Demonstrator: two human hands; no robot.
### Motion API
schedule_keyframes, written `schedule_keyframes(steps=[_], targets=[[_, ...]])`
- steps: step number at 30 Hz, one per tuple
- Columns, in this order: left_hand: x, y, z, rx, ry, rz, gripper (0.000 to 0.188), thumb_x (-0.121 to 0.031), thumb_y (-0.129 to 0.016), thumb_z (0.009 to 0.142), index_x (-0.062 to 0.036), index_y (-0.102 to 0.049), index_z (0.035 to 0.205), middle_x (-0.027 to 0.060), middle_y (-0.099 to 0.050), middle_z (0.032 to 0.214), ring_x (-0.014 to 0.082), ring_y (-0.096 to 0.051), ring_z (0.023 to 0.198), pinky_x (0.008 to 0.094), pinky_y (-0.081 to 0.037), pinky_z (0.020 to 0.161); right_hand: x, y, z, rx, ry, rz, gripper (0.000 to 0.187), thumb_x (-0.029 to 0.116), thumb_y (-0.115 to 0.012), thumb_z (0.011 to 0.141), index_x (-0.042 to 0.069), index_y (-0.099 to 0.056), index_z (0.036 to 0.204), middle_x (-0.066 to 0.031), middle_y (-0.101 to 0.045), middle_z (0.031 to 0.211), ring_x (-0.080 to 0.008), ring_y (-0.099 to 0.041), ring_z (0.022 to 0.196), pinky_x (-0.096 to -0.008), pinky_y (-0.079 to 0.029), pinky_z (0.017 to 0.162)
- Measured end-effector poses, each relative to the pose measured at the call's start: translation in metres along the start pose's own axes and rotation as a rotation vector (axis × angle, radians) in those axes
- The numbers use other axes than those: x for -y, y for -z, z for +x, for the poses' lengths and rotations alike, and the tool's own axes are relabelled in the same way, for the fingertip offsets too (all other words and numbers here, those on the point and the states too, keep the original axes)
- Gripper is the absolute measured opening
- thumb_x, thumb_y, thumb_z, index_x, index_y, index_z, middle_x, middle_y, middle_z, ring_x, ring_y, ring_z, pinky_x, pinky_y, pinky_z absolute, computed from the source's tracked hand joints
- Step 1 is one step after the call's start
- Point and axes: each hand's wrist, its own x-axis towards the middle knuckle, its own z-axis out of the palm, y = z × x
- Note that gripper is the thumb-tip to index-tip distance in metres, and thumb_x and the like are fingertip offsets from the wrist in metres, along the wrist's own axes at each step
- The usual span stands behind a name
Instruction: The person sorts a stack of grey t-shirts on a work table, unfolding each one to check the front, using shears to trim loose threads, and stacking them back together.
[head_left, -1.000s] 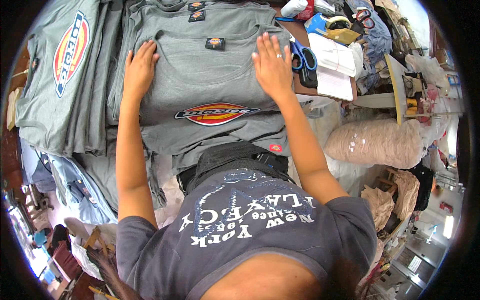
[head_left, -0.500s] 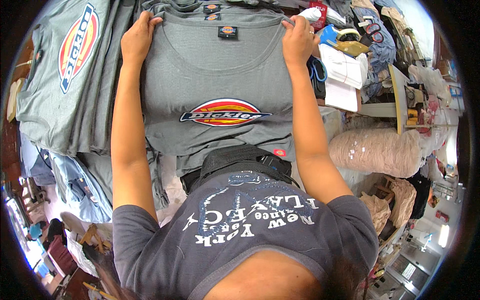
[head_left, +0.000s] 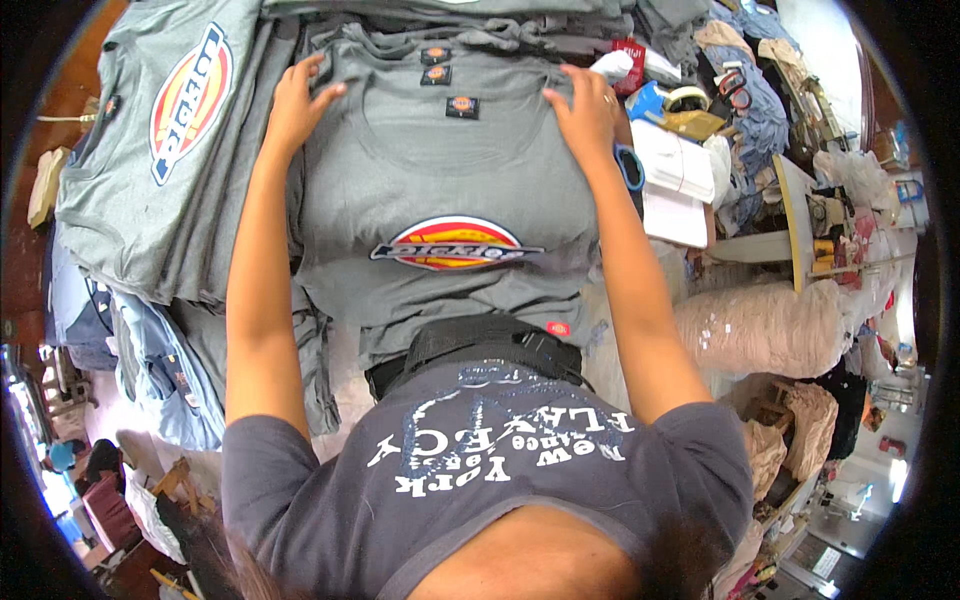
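A grey T-shirt [head_left: 440,185] lies spread in front of me, neckline away from me, a red, yellow and white oval print on its chest. More grey shirts with black neck labels lie under and beyond it. My left hand [head_left: 297,108] is at its far left shoulder, thumb and fingers apart and holding nothing. At the far right shoulder is my right hand [head_left: 586,118], also open, its fingers spread beside the neckline. Whether either hand still touches the cloth is hard to tell.
To the left stands a pile of folded grey shirts [head_left: 110,220] with the same oval print. On the right are a blue tape dispenser [head_left: 650,102], white papers [head_left: 672,165], scissors [head_left: 735,88] and a large wrapped roll [head_left: 770,328]. Light blue garments [head_left: 165,375] hang at lower left.
Both hands have let go of the T-shirt's shoulders and their fingers have spread. The shirt now lies flatter, its neckline lower, with more labels showing beyond it. The whole view has shifted slightly.
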Motion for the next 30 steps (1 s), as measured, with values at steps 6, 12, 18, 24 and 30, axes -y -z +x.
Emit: schedule_keyframes(steps=[6, 12, 18, 24, 30], targets=[[-0.064, 0.054, -0.146, -0.317, 0.357, -0.112, 0.014, -0.006, -0.055, 0.079, -0.0008, -0.049, 0.091, 0.0097, -0.048, 0.088, 0.0194, -0.048, 0.078, 0.0273, -0.039, 0.068, 0.002, 0.131, -0.107, 0.723, -0.632, 0.828, 0.011, 0.012, -0.058, 0.079, 0.002, -0.053, 0.078, -0.0019, -0.054, 0.07, -0.0083, -0.05, 0.06, -0.022, -0.041, 0.056], [-0.073, 0.028, -0.252, 0.065, 0.661, 0.012, 0.042, -0.016, -0.059, 0.078, 0.0028, -0.042, 0.111, 0.0192, -0.044, 0.11, 0.0287, -0.041, 0.105, 0.035, -0.03, 0.091, -0.027, 0.102, -0.228, 0.648, -0.855, 0.762, 0.054, 0.025, -0.069, 0.071, 0.0, -0.044, 0.112, -0.0078, -0.053, 0.105, -0.0174, -0.047, 0.098, -0.0289, -0.035, 0.086], [-0.06, 0.047, -0.223, 0.211, 0.871, -0.324, 0.054, -0.015, -0.063, 0.073, 0.0058, -0.037, 0.115, 0.021, -0.048, 0.112, 0.0281, -0.049, 0.098, 0.0326, -0.036, 0.086, -0.029, 0.092, -0.232, 0.622, -1.145, 1.243, 0.041, 0.009, -0.06, 0.076, -0.001, -0.048, 0.114, -0.006, -0.053, 0.109, -0.015, -0.047, 0.099, -0.028, -0.033, 0.09], [-0.06, 0.118, -0.192, 0.431, 0.88, -0.656, 0.027, -0.018, -0.063, 0.075, 0.0019, -0.057, 0.093, 0.0054, -0.059, 0.084, 0.011, -0.052, 0.077, 0.025, -0.04, 0.07, -0.057, 0.163, -0.198, 0.577, -1.041, 1.315, 0.031, 0.013, -0.06, 0.078, 0.001, -0.055, 0.105, -0.0046, -0.058, 0.099, -0.0123, -0.052, 0.092, -0.0252, -0.038, 0.083], [-0.113, 0.203, -0.126, -0.183, 0.522, -1.219, 0.019, -0.015, -0.061, 0.078, -0.0015, -0.055, 0.089, 0.0068, -0.053, 0.107, 0.0097, -0.052, 0.081, 0.0234, -0.041, 0.077, -0.011, 0.233, -0.075, 0.053, -0.871, 1.663, 0.033, 0.02, -0.06, 0.079, 0.001, -0.053, 0.104, -0.0065, -0.061, 0.094, -0.0162, -0.058, 0.086, -0.0293, -0.045, 0.077]])
